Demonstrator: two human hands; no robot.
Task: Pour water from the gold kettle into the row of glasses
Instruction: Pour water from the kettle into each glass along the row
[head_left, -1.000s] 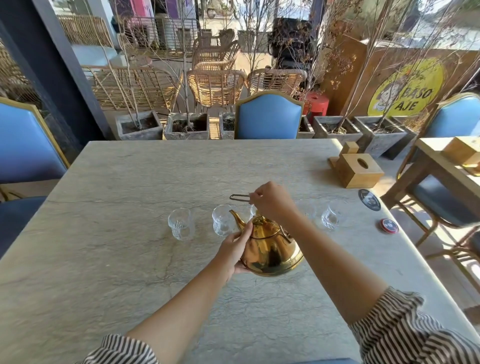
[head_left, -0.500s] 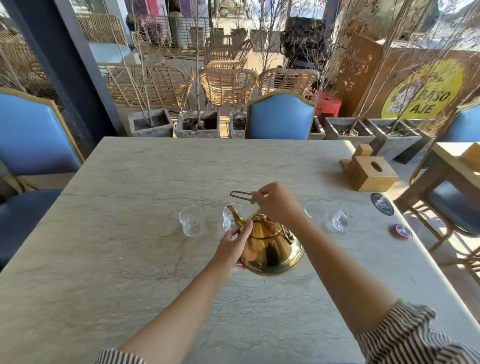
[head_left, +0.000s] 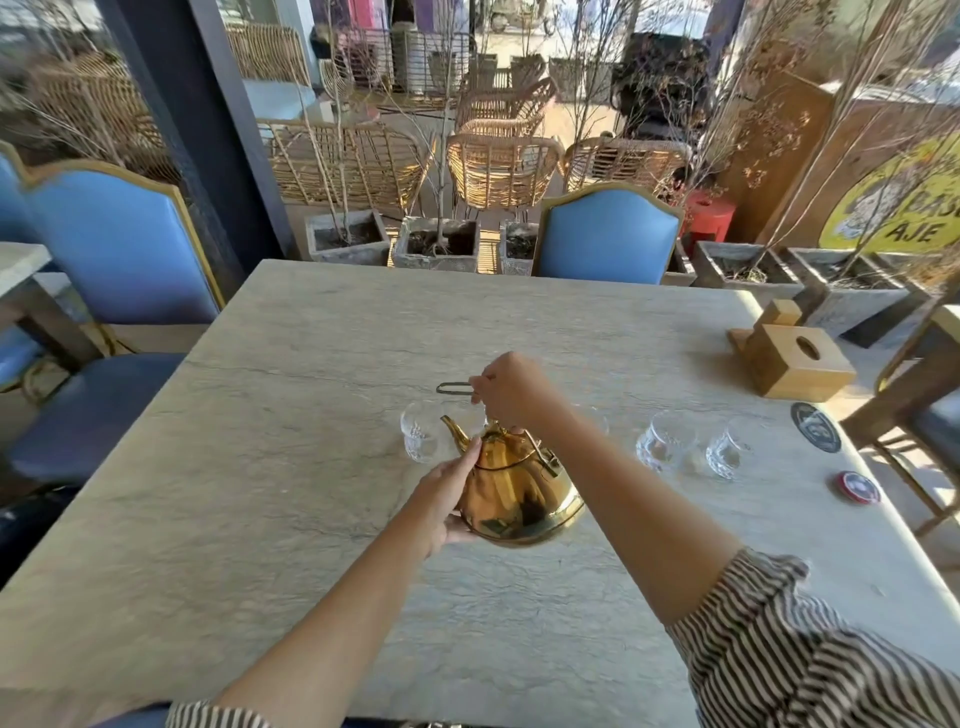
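The gold kettle (head_left: 514, 493) is held above the table (head_left: 260, 467), near the middle of it, tilted with its spout toward the leftmost glass (head_left: 421, 434) of the row. The right hand (head_left: 511, 387) has its fingers closed around the thin wire handle (head_left: 454, 387) above the kettle, and the left hand (head_left: 449, 493) presses against the left side of the kettle body, its fingers lying along the metal. Two more glasses (head_left: 665, 441) stand further right on the table, near a wooden box (head_left: 795, 358).
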